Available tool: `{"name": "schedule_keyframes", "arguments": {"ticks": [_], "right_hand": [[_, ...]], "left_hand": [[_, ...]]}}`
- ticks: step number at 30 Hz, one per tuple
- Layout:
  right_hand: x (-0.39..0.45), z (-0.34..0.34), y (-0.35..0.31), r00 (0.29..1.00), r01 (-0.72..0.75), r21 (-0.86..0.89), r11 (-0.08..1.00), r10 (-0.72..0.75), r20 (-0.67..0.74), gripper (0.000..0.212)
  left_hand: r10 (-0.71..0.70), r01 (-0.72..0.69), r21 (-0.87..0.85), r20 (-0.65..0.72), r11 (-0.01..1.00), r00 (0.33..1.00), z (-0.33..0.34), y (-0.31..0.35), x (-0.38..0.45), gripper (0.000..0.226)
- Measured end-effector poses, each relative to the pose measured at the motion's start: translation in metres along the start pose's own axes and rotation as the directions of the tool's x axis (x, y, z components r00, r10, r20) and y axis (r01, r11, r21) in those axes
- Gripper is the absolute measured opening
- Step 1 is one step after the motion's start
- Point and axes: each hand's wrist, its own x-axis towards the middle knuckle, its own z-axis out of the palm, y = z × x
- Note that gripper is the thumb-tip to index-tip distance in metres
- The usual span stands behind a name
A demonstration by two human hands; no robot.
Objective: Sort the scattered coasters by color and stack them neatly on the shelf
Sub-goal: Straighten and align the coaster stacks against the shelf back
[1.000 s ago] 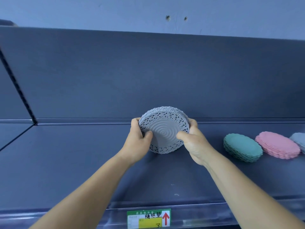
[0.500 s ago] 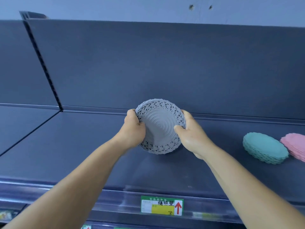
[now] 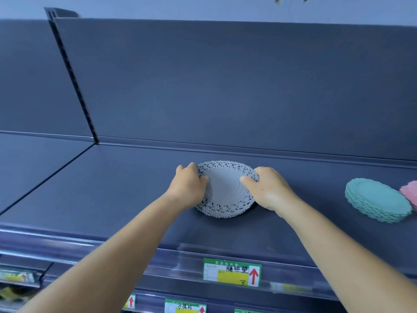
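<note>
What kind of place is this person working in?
Most likely a shop: long dark display shelving, a green price tag on its front rail, and sorted grey, teal and pink coasters.

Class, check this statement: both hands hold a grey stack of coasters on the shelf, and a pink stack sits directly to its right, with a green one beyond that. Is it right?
Not quite. The head view shows both the left hand and right hand holding the grey stack on the shelf, but the green stack comes next on its right, with the pink stack beyond.
</note>
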Motion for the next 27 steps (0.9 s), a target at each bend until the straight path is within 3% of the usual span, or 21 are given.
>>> {"name": "schedule_keyframes", "arguments": {"ticks": [10,20,25,27], "right_hand": [[-0.003,0.002,0.004,0.999,-0.019,-0.167,0.986,0.024,0.031,0.040],[0.008,0.012,0.014,0.999,-0.017,-0.264,0.964,0.029,0.043,0.041],[0.010,0.012,0.014,0.999,-0.006,-0.258,0.966,0.015,0.032,0.049],[0.008,0.012,0.014,1.000,-0.002,-0.237,0.972,0.007,0.018,0.049]], "left_hand": [[-0.004,-0.003,0.262,0.026,0.965,1.000,0.010,0.004,0.003,0.030],[-0.053,0.053,0.273,-0.006,0.960,0.999,0.014,-0.001,0.002,0.032],[-0.044,0.061,0.190,-0.093,0.980,0.995,0.014,0.000,-0.002,0.022],[-0.015,0.037,0.163,-0.134,0.986,0.991,0.012,-0.004,-0.006,0.029]]}}
